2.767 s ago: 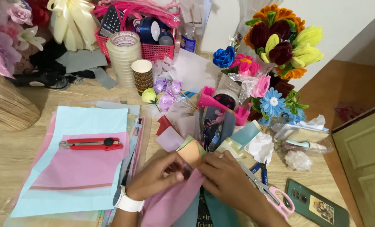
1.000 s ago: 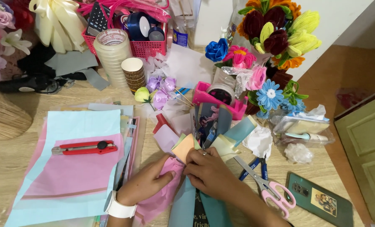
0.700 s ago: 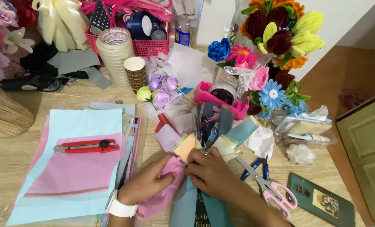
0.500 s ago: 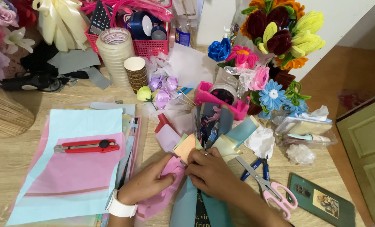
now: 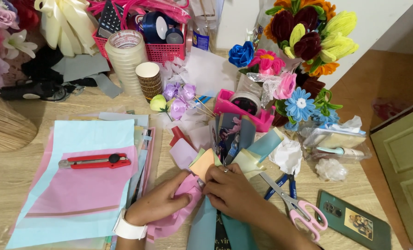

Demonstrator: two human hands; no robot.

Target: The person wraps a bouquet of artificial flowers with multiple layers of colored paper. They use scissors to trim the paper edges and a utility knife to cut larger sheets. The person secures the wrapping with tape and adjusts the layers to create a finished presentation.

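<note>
Little has shifted since the earlier frames: both hands sit a touch higher against the paper bundle, and the view has drifted slightly.

Taking the fan of coloured paper sheets (image 5: 225, 153) as the landmark: well to its left, a red utility knife (image 5: 94, 161) lies on a pink sheet atop a pale blue one, untouched. Just below-left of the fan, the left hand (image 5: 158, 203), white band at the wrist, has its fingers curled and pressed down on a crumpled pink tissue sheet (image 5: 181, 208). Directly below the fan, the right hand (image 5: 229, 190) pinches the sheets' gathered base, fingers closed together.

If that pinch loosens, the fanned sheets would likely splay and slip out of order. Soft pink tissue could tear or crease under hard pressing.

Just right of the fan, pink-handled scissors (image 5: 299, 208) lie with blades beside the right wrist; a sideways move might snag them.
</note>
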